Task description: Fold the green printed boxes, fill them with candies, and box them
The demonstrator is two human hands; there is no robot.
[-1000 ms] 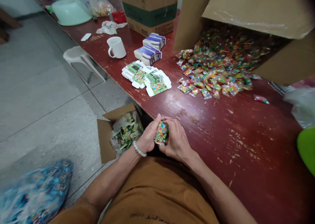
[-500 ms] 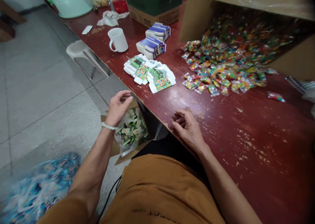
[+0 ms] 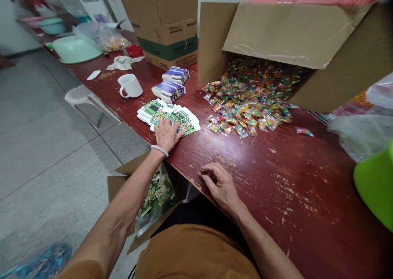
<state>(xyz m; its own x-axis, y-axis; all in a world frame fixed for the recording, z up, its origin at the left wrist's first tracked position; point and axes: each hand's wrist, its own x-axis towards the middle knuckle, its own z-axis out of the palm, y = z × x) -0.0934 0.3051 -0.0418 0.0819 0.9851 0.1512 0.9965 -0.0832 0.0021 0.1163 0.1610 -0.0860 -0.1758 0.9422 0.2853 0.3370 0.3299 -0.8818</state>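
Observation:
My left hand (image 3: 166, 135) rests on the near side of a spread of flattened green and white printed cartons (image 3: 188, 121), with its fingers apart. Part of those cartons is hidden under it. My right hand (image 3: 220, 185) lies at the near edge of the red table, empty, its fingers loosely curled and the thumb a little away from them. Below the edge, an open cardboard box (image 3: 118, 188) on the floor holds a clear bag with filled green packs (image 3: 153, 195). My left forearm covers part of that box.
Candy packets (image 3: 245, 113) spill from a large carton (image 3: 276, 35) on its side. Purple flattened cartons (image 3: 168, 91), a white mug (image 3: 130, 86) and an upright cardboard box (image 3: 167, 33) stand farther back. A green object (image 3: 376, 189) sits at the right, a stool (image 3: 89, 101) at the left.
The small green box that both hands held a second ago has left them, and the left hand passed over the floor box. It then moved up onto the flattened cartons. The right hand stayed near the edge.

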